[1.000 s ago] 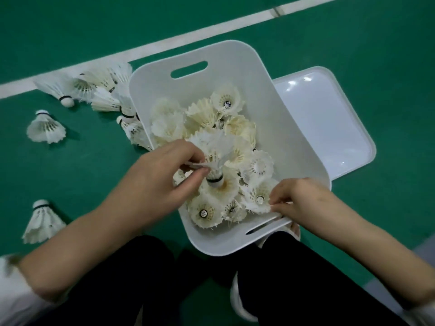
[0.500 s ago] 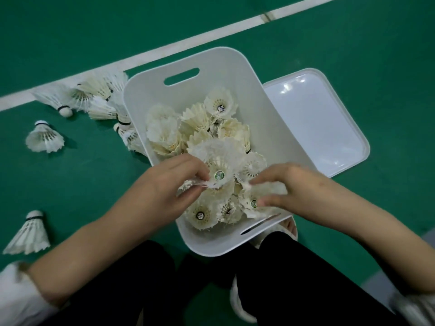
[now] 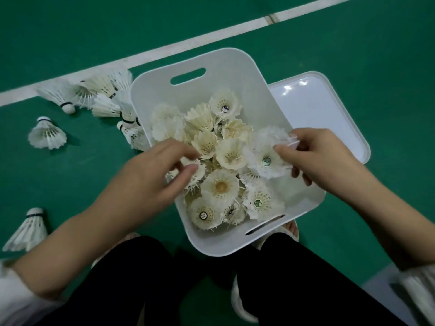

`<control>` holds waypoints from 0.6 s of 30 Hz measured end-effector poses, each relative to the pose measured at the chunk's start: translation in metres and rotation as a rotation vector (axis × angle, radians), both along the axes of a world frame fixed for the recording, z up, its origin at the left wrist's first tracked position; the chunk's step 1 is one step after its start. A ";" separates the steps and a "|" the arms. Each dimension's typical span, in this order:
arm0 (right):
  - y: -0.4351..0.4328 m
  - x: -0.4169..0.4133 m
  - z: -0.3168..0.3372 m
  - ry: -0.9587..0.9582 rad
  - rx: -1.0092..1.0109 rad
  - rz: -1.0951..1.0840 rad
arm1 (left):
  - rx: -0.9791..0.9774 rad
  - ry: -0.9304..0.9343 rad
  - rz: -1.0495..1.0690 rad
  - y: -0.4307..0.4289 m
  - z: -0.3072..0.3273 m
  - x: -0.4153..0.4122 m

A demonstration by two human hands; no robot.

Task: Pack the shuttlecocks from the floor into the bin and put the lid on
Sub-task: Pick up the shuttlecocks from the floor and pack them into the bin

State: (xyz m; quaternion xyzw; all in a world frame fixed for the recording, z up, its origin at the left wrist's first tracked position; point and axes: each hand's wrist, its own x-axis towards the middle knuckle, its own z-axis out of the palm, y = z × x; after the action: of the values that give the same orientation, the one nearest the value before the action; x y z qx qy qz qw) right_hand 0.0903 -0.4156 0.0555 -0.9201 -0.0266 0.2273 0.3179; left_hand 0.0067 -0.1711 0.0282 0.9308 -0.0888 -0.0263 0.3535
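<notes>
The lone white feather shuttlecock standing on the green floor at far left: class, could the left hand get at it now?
Probably yes: the shuttlecock stands apart with bare floor around it, and the left hand looks empty.

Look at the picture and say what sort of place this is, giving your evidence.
Most likely an indoor badminton court. The green floor looks like sports flooring, a white line is painted across it, and feather shuttlecocks lie loose on the floor and fill the white bin.
</notes>
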 end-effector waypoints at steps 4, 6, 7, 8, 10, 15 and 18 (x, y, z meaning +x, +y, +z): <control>0.000 0.002 -0.023 -0.050 -0.204 0.168 | 0.062 0.029 0.092 0.020 -0.003 0.000; 0.003 0.003 -0.046 -0.117 -0.350 0.273 | 0.019 0.024 0.104 0.025 -0.003 -0.004; 0.004 0.005 -0.057 -0.166 -0.416 0.326 | 0.017 0.011 0.100 0.027 -0.003 -0.007; 0.004 0.006 -0.066 -0.215 -0.471 0.372 | 0.029 -0.007 0.089 0.029 -0.004 -0.010; 0.005 0.010 -0.075 -0.285 -0.546 0.440 | 0.058 -0.031 0.074 0.032 -0.006 -0.014; 0.014 0.006 -0.064 -0.337 -0.681 0.505 | 0.085 0.062 0.144 0.050 -0.023 -0.025; 0.031 0.002 -0.035 -0.430 -0.722 0.576 | 0.136 0.180 0.189 0.066 -0.036 -0.037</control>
State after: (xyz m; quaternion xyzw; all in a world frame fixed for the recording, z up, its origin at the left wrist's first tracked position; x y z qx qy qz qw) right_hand 0.0923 -0.3849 0.0206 -0.9526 -0.2637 0.1057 -0.1084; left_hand -0.0304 -0.1054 -0.0079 0.9508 0.0335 -0.0822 0.2970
